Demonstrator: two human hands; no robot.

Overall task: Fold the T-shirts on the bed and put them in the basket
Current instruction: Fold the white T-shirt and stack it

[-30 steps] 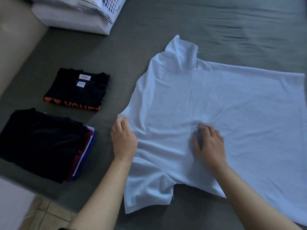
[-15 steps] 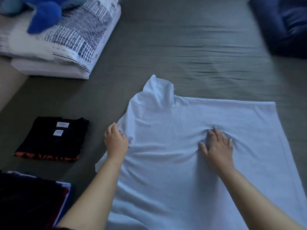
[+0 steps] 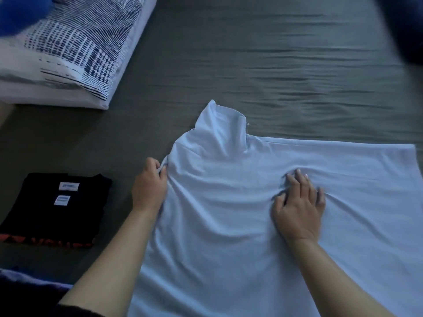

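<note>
A white T-shirt (image 3: 229, 225) lies spread on the grey bed sheet (image 3: 251, 65), one sleeve pointing away from me. My left hand (image 3: 150, 191) pinches the shirt's left edge, fabric bunched between thumb and fingers. My right hand (image 3: 299, 207) presses flat on the middle of the shirt with fingers spread; the cloth wrinkles around it. A folded black T-shirt (image 3: 57, 207) with white labels and an orange print lies to the left. No basket is in view.
A patterned white and dark blue pillow (image 3: 68, 49) sits at the top left with a blue soft thing (image 3: 20, 12) on it. A stack of dark folded clothes (image 3: 27, 291) shows at the bottom left corner. A dark blue object (image 3: 405, 24) is at the top right.
The view has tilted up toward the far side of the bed. My left hand has closed on the shirt's left edge, and my right hand has slid farther up the shirt.
</note>
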